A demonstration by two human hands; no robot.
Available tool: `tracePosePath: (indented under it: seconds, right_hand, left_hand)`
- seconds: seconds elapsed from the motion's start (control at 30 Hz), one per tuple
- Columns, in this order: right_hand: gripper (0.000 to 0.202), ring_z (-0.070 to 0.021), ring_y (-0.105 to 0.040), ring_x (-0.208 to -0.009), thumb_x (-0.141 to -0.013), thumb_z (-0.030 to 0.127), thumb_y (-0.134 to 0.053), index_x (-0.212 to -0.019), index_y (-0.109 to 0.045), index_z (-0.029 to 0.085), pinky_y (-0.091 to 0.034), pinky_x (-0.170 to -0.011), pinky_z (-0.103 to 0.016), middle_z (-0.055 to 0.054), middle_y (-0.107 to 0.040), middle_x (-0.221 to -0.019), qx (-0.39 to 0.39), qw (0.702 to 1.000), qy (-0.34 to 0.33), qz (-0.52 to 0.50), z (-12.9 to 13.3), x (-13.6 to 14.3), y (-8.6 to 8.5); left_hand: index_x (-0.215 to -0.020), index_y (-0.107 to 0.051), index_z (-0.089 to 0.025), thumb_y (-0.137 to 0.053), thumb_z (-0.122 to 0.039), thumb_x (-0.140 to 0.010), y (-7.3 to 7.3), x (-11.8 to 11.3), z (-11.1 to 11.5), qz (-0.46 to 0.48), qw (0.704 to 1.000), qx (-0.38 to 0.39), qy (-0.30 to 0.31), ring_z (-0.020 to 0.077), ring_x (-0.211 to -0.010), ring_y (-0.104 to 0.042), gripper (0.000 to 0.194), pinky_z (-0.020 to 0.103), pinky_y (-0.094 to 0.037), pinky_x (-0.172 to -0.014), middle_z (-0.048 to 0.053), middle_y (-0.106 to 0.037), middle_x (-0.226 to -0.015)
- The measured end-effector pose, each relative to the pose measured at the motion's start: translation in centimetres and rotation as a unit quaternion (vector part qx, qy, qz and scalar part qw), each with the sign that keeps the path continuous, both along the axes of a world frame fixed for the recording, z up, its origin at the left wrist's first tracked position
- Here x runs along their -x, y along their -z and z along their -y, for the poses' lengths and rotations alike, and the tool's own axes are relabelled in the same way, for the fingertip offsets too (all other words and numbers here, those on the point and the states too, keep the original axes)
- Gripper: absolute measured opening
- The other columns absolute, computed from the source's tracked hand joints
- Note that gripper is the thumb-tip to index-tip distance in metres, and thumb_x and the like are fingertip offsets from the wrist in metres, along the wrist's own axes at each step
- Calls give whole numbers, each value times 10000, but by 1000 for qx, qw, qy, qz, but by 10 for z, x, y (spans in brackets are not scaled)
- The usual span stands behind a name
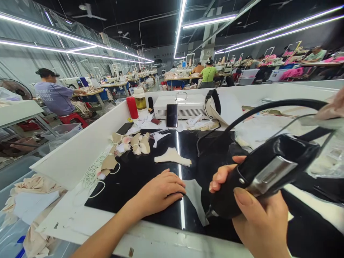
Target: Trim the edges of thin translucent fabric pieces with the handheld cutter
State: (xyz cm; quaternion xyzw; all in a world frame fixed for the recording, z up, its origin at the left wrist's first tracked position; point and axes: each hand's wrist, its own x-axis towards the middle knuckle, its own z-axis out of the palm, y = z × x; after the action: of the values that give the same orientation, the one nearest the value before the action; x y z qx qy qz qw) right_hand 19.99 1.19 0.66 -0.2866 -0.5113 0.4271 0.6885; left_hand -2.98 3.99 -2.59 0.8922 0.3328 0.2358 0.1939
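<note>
Lower centre: the person's left hand (162, 191) lies palm-down, fingers loosely extended, beside the grey piece (196, 199). Lower right: right hand (259, 219) grips the black tool (264, 175). Insufficient hold-down could let tool contact shift the piece.

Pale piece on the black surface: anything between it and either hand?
Left hand: nothing visible; it lies right by the pale piece, contact unclear. Right hand: yes, the black handheld tool it grips, whose metal tip is at the piece's lower end.
</note>
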Motion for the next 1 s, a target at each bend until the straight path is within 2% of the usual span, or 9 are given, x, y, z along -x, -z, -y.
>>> tracePosePath:
  seconds: [0.2, 0.33, 0.47, 0.57, 0.73, 1.0]
  right_hand:
    - [384, -206, -648, -735, -911, 388, -811, -1240, -633, 302, -607, -687, -345, -14, -669, -887, -14, 998, 47, 27, -17, -23, 0]
    - [374, -198, -631, -741, -880, 350, -837, -1197, -644, 304, -584, -699, -316, 3, -670, -868, -7, 996, 93, 6, -26, -22, -6]
    - [374, -182, -630, -729, -887, 370, -833, -1201, -640, 308, -582, -703, -301, 12, -670, -869, 1, 996, 85, -14, -21, -9, -12]
    - [378, -165, -651, -718, -905, 397, -827, -1220, -632, 322, -597, -690, -282, 17, -678, -882, 4, 999, 43, -19, -11, 4, -14]
    - [362, -154, -667, -718, -922, 415, -823, -1218, -636, 323, -614, -692, -268, 11, -694, -898, 3, 1000, 0, -23, -1, 16, -11]
    - [331, -170, -689, -736, -965, 338, -779, -1252, -616, 317, -638, -701, -304, -6, -699, -927, -18, 1000, -22, 1, -1, 8, -6]
  left_hand:
    - [-1016, -790, -204, -659, -231, -1029, -1, -7, 5, 23, 998, -33, 48, 157, -929, -668, 134, 406, -310, -1236, 18, -748, -940]
    - [-1012, -793, -205, -639, -262, -1044, -2, -12, 9, 37, 995, -27, 87, 152, -865, -635, 168, 395, -351, -1216, 8, -750, -861]
    - [-1112, -771, -204, -679, -262, -1023, -3, -14, 9, 35, 996, -6, 83, 186, -1033, -658, 141, 433, -329, -1224, 56, -764, -1082]
    - [-1214, -737, -216, -774, -264, -959, -3, -13, 8, 28, 995, 30, 91, 235, -1206, -625, 262, 448, -304, -1227, 74, -731, -1269]
    - [-1218, -729, -221, -826, -266, -915, -4, -14, 7, 12, 995, 60, 84, 241, -1284, -596, 321, 423, -249, -1244, 37, -723, -1308]
    - [-1240, -725, -259, -806, -275, -931, -7, -16, 8, 4, 994, 82, 76, 259, -1308, -597, 320, 482, -221, -1267, 50, -717, -1326]
